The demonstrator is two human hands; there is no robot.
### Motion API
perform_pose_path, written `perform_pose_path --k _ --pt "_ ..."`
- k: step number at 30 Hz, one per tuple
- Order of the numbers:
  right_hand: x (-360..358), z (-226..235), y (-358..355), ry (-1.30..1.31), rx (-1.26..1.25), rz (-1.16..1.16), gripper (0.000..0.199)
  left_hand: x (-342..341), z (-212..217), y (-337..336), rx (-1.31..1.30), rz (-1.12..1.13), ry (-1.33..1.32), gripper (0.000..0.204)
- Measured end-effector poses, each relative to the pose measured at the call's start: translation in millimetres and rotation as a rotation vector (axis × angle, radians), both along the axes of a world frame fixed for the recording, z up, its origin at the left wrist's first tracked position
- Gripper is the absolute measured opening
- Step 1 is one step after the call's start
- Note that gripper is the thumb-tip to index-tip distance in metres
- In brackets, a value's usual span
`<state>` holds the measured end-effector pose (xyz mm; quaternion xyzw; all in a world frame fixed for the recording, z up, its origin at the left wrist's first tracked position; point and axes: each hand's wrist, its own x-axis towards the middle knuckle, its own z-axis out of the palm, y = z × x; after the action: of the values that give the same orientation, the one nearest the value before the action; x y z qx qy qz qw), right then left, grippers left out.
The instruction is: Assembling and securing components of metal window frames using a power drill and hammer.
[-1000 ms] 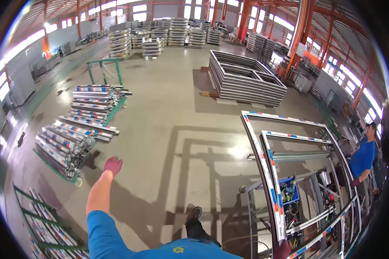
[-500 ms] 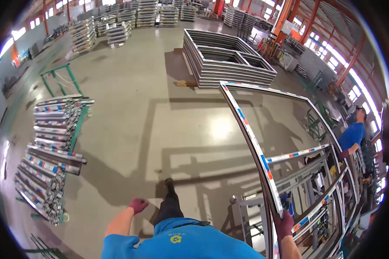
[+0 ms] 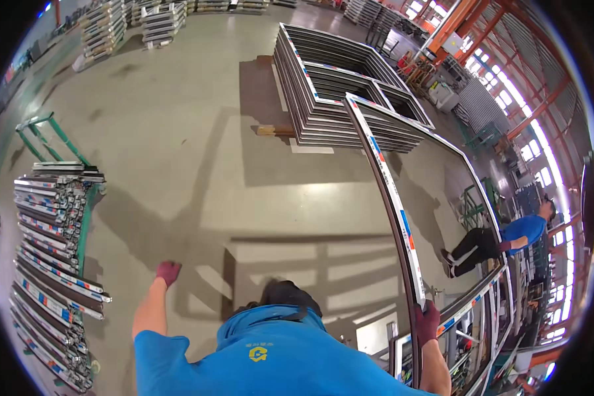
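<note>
My right hand (image 3: 427, 321), in a dark red glove, is wrapped round the near side rail of a large metal window frame (image 3: 391, 191). The frame is dark with white, blue and red protective tape, and it stretches away in front of me on the right. On its far side a person in a blue shirt (image 3: 525, 230) has a gloved hand at the rail. My left hand (image 3: 168, 272), gloved as well, swings free at my left side with loosely bent fingers and nothing in it. The frame's far corner overlaps a stack of similar frames (image 3: 350, 125) in the view.
On the left, taped metal profiles (image 3: 53, 264) lie piled on a green stand (image 3: 53, 138). A wooden block (image 3: 275, 131) sticks out under the frame stack. Bundled stacks (image 3: 103, 30) stand far back. Machinery (image 3: 442, 92) and orange steel columns (image 3: 450, 30) line the right.
I have moved forward along the floor, closer to the frame stack, with the window frame still in my right hand. The other person has moved along too. My left arm has swung outward.
</note>
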<state>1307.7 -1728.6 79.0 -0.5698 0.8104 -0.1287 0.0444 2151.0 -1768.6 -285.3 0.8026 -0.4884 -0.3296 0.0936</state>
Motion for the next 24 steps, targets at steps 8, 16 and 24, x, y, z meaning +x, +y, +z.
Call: perform_pose_path --k 8,16,24 --pt "50 -37 -288 0.137 -0.05 0.092 0.038 -20 9 -256 -0.119 0.031 0.113 0.05" --pt "132 -18 -567 -0.09 0.005 -0.021 0.035 7 -22 -326 0.726 -0.051 0.145 0.048" --pt "176 -54 -790 -0.022 0.003 -0.039 0.03 131 -113 -598 0.473 -1.059 -0.39 0.019"
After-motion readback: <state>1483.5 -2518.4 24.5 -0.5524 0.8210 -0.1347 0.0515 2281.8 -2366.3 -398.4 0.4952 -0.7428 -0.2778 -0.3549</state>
